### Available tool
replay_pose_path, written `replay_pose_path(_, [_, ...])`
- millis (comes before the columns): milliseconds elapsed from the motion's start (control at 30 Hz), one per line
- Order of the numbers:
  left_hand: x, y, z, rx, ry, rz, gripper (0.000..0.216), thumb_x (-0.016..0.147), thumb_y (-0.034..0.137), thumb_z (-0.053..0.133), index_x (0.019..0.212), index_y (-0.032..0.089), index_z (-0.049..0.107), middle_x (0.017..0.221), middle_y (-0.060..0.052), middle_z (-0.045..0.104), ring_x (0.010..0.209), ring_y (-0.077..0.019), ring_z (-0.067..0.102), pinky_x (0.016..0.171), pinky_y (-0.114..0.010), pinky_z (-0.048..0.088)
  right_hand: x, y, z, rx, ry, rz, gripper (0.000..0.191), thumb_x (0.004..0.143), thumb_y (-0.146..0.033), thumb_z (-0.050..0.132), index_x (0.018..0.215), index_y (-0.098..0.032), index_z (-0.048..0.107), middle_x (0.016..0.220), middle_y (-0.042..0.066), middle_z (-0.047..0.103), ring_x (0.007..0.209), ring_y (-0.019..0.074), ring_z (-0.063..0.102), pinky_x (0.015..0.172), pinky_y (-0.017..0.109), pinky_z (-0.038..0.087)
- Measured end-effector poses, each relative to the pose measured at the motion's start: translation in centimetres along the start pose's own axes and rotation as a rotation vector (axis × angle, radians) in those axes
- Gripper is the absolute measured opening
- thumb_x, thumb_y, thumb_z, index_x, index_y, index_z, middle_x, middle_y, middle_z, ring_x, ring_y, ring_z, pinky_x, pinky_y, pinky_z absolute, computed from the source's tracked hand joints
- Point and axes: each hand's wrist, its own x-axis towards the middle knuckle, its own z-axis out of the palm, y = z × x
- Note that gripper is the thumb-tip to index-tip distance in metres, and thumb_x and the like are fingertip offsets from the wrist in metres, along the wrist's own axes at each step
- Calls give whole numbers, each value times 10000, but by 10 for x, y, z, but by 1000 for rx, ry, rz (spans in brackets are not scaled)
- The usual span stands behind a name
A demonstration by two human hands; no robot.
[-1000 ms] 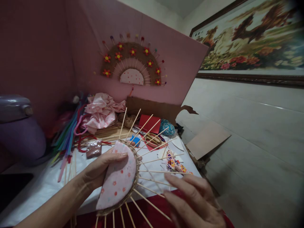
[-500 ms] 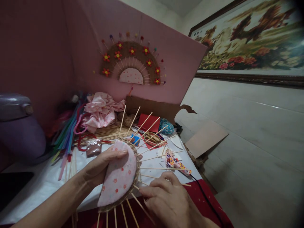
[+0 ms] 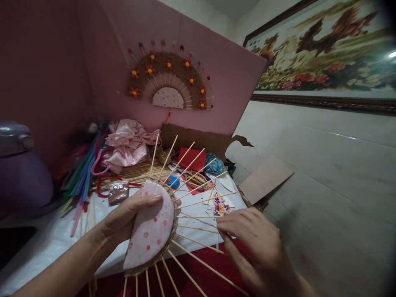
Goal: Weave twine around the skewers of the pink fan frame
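Observation:
My left hand grips a half-round piece covered in pale pink cloth with small red flowers, thumb on top and fingers mostly hidden behind. Brown twine runs along its curved edge, and thin wooden sticks fan outward from there. Off to the right, my right hand has its fingers closed on a strand of twine, drawn out from the curved edge between the sticks. Partly behind that hand lies a flower-patterned glue gun.
A finished-looking fan decoration hangs on the pink board. Behind my hands lie crumpled pink cloth, bundled sticks, a blue yarn ball, red card and colored pipe cleaners. A purple container stands left.
My right hand has moved right and slightly up, away from the curved edge, and a strand of twine now stretches to it. My left hand keeps its hold on the half-round piece.

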Motion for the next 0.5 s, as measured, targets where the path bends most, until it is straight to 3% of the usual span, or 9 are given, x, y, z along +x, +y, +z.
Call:
replay_pose_path(167, [-3,1,5,6,30,21,70,637,128,673,704,110,675,659,-82,712,562,-193,656,556,-261,526,-7,0,5,-26,28,168,128,734,-120,558,820,-187,626,698,39,675,634,174,610,590,293,431])
replay_pose_path(267, [-4,2,5,3,26,29,93,648,126,660,739,108,675,679,-88,713,599,-202,663,613,-272,527,-10,0,10,114,27,351,87,748,-185,569,765,-204,651,726,41,687,677,191,624,640,306,460])
replay_pose_path(400, [-4,2,3,-3,25,48,84,661,133,648,736,105,674,684,-92,713,590,-195,659,599,-268,526,-10,7,4,609,-126,824,273,791,-422,519,842,-210,684,867,83,687,828,227,624,753,350,472])
replay_pose_path(500, [-2,1,0,-6,47,64,59,654,124,650,706,105,668,666,-89,710,558,-190,652,548,-263,528,-9,24,-6,1104,-257,1033,498,781,-582,426,900,-169,678,925,136,675,816,241,630,755,400,465])
